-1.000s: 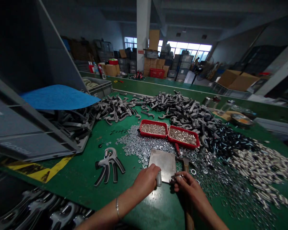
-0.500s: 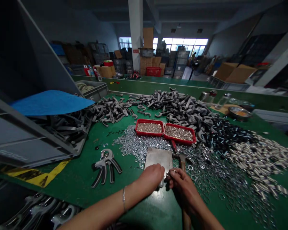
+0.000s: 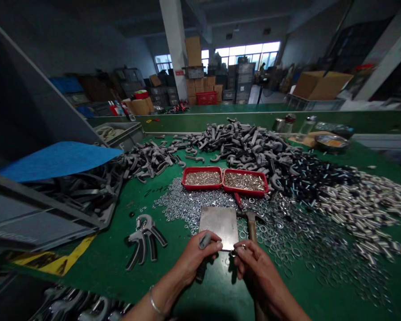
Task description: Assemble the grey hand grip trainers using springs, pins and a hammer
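My left hand point(image 3: 190, 258) is closed around a grey and black hand-grip handle point(image 3: 205, 240), whose grey end sticks up past the thumb and whose dark end shows below the palm. Opposite it, the fingers of my right hand point(image 3: 255, 265) pinch a small shiny metal part point(image 3: 234, 252), perhaps a ring; its exact kind is too small to tell. Both hands hover at the near edge of a square metal plate point(image 3: 218, 223). Just right of the plate lies a hammer point(image 3: 251, 228), its handle partly hidden by my right hand. An assembled hand gripper point(image 3: 145, 238) with a spring rests to the left.
Two red trays point(image 3: 203, 188) of small metal pins stand behind the plate, among scattered nuts point(image 3: 177, 203) and rings point(image 3: 287, 245). Grey handles point(image 3: 243, 142) are heaped farther back. Metal cylinders point(image 3: 357, 209) spread at right. A grey crate point(image 3: 36, 223) tilts at left.
My left hand has turned and drawn back left off the plate, bringing the grey handle into view. My right hand still pinches the small metal part. The whole view has shifted slightly.
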### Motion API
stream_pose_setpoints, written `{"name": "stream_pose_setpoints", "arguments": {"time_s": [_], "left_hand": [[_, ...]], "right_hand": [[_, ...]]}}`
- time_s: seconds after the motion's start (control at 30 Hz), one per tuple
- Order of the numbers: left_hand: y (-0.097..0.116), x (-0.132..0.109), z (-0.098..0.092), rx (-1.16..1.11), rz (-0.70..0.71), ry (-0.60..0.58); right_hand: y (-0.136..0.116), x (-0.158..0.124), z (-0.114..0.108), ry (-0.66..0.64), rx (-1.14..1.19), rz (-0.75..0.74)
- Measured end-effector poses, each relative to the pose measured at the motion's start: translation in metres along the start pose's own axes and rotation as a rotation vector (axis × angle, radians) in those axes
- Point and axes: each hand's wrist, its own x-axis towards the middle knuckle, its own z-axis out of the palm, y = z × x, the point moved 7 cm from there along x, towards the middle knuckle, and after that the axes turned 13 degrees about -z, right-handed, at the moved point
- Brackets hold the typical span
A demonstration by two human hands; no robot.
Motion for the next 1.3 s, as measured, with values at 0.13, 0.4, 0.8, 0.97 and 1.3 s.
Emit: {"name": "stream_pose_setpoints", "arguments": {"time_s": [0.13, 0.4, 0.8, 0.97, 1.3], "left_hand": [[-0.012, -0.009, 0.008, -0.175, -0.040, 0.020], [-0.015, -0.011, 0.005, -0.168, 0.021, 0.087], [-0.016, -0.019, -0.004, -0.238, 0.057, 0.162], [-0.023, -0.023, -0.005, -0.218, 0.043, 0.189], [-0.026, -0.024, -0.002, -0.280, 0.051, 0.238]], "right_hand": [[0.001, 0.003, 0.020, -0.084, 0.002, -0.007], [0.009, -0.004, 0.026, -0.047, 0.033, 0.048], [0.019, -0.003, 0.047, -0.068, 0.065, 0.026], [0.022, -0.007, 0.048, -0.036, 0.126, 0.078], [0.026, -0.011, 0.049, -0.024, 0.296, 0.136]]}}
